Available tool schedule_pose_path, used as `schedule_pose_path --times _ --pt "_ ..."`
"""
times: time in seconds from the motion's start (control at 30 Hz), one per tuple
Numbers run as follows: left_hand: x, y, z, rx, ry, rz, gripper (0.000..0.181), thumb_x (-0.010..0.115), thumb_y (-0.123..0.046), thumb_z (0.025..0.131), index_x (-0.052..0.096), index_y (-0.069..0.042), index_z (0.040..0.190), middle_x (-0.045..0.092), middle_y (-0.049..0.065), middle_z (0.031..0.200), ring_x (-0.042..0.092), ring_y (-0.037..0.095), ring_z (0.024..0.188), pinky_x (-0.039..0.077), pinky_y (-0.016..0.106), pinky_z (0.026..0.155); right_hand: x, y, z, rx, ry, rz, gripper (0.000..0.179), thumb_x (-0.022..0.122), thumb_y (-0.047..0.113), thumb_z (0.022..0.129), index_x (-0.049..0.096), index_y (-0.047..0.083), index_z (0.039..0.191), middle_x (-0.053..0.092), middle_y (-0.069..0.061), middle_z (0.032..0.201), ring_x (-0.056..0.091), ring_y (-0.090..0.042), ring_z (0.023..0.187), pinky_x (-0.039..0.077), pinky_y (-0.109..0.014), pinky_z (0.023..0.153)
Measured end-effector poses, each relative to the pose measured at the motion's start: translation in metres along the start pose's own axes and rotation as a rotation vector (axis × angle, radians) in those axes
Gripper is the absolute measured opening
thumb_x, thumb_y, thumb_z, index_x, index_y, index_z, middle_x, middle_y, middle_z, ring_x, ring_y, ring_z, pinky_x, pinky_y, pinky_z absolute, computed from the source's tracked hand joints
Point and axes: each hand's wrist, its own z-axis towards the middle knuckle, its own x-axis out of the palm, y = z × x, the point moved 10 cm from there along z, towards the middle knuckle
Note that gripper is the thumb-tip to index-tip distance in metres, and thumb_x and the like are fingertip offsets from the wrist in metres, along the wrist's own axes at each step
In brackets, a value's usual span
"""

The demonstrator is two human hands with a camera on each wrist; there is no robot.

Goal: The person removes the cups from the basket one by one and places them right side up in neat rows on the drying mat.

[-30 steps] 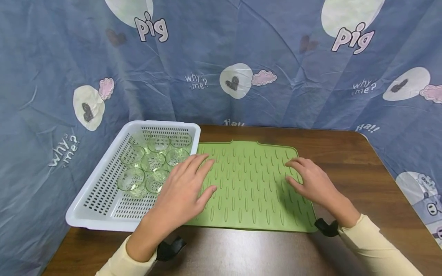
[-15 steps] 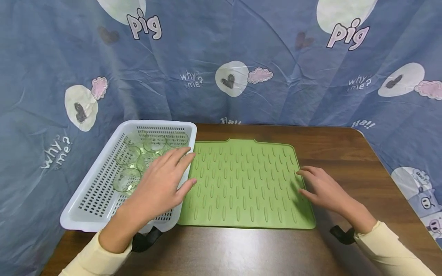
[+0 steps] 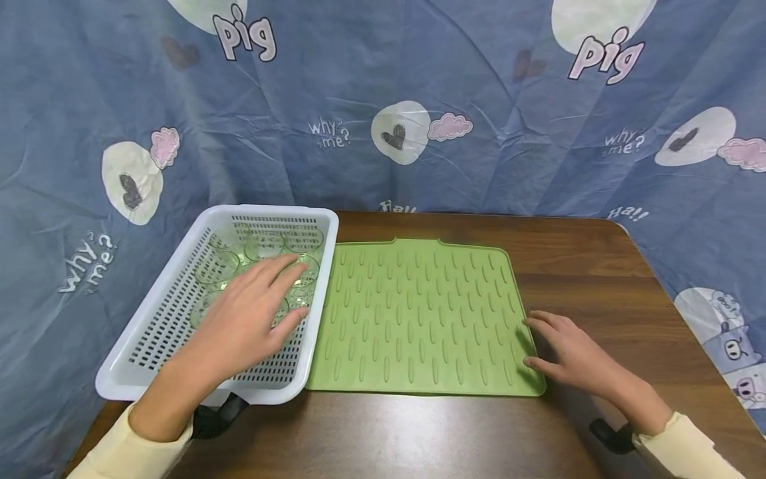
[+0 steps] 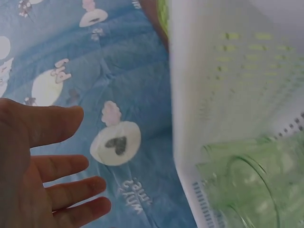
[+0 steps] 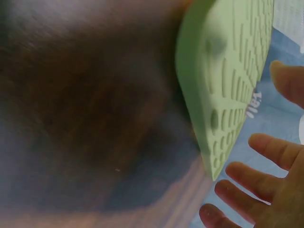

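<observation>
My left hand (image 3: 242, 319) hovers over the white perforated basket (image 3: 149, 279), fingers spread and holding nothing. Beneath it several clear greenish glasses (image 3: 217, 267) stand in the basket, partly hidden by the hand. The left wrist view has the same glasses (image 4: 251, 185) at lower right, apart from the fingers (image 4: 78, 187). At the right edge of the green ridged mat (image 3: 419, 319), my right hand (image 3: 571, 352) hangs with relaxed, parted fingers and nothing in them. In the right wrist view, the mat (image 5: 223, 85) lies beyond those fingers (image 5: 249, 180).
The brown wooden table (image 3: 383, 432) carries the basket on the left and the mat in the middle. Behind it hangs a blue printed curtain (image 3: 467, 73). The basket's right rim meets the mat's left side.
My left hand has moved left from the mat's edge to over the basket. My right hand has drifted right and nearer, off the mat's middle to its right edge.
</observation>
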Motion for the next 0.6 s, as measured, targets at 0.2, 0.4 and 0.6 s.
schedule_pose_path --times 0.2,0.4,0.6 --pt "0.001 0.011 -0.007 0.003 -0.014 0.003 0.062 0.069 -0.029 0.089 0.049 -0.003 0.142 0.048 0.022 0.147 0.046 0.043 0.134 0.042 0.066 0.104 0.011 0.002 -0.013 -0.007 0.025 -0.005 0.070 0.080 0.037 0.081 0.057 -0.003 0.133 0.053 -0.028 0.139 0.054 -0.047 0.124 0.049 -0.061 0.095" --pt "-0.001 0.022 -0.013 -0.008 -0.019 -0.005 0.063 0.071 -0.029 0.088 0.049 -0.003 0.142 0.048 0.022 0.147 0.046 0.045 0.132 0.041 0.069 0.102 0.021 0.004 -0.024 -0.033 -0.009 -0.015 0.074 0.084 0.037 0.075 0.058 -0.004 0.131 0.049 -0.028 0.143 0.053 -0.047 0.124 0.051 -0.059 0.092" --pt "-0.003 0.035 -0.019 -0.012 -0.045 0.002 0.064 0.074 -0.027 0.086 0.051 -0.001 0.139 0.050 0.023 0.144 0.049 0.045 0.128 0.042 0.066 0.100 0.025 0.002 -0.029 -0.024 -0.057 -0.040 0.078 0.085 0.039 0.074 0.057 -0.004 0.133 0.052 -0.028 0.141 0.054 -0.046 0.122 0.050 -0.059 0.092"
